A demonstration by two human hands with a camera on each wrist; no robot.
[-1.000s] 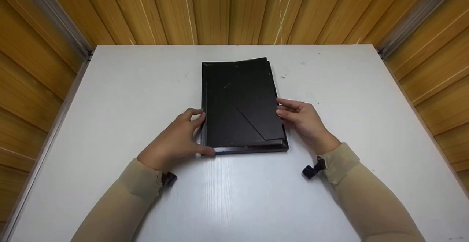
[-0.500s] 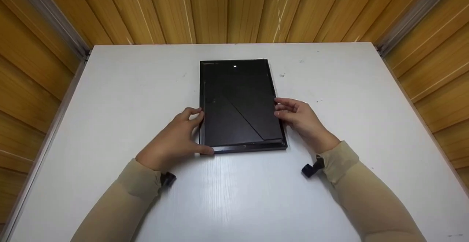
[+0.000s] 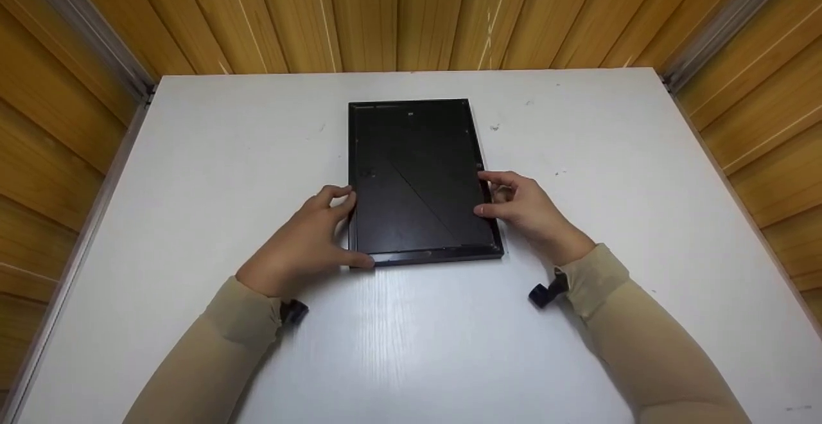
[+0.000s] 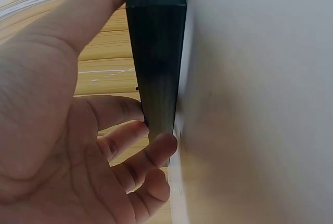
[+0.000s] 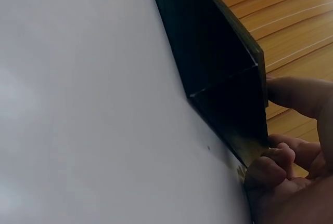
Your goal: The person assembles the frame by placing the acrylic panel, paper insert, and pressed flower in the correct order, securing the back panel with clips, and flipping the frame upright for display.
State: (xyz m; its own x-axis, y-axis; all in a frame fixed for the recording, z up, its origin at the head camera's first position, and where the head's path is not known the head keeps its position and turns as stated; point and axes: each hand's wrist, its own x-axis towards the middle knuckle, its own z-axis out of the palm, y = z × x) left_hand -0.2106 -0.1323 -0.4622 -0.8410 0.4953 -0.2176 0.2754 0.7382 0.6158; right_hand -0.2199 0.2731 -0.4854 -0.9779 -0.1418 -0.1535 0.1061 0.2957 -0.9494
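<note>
A black picture frame (image 3: 437, 257) lies face down on the white table. Its black backing board (image 3: 417, 141), with a diagonal line across it, lies in the rim; in the right wrist view, a board edge (image 5: 247, 34) stands proud of the frame's side. My left hand (image 3: 302, 238) grips the frame's near left corner, thumb on the near edge and fingers along the left side. At the right side my right hand (image 3: 533, 215) holds the edge, its thumb on the board and its index finger at the rim. Its other fingers are curled beside the frame's side.
The white table (image 3: 244, 135) extends around the frame, with small scuff marks to the right. Yellow wood-look panels (image 3: 424, 13) stand behind the table and at both sides. A small black device (image 3: 544, 295) sits at the right wrist.
The backing board's far right corner, first jutting past the rim, has dropped into line with the frame. My right thumb has shifted inward onto the board. My left hand keeps its hold.
</note>
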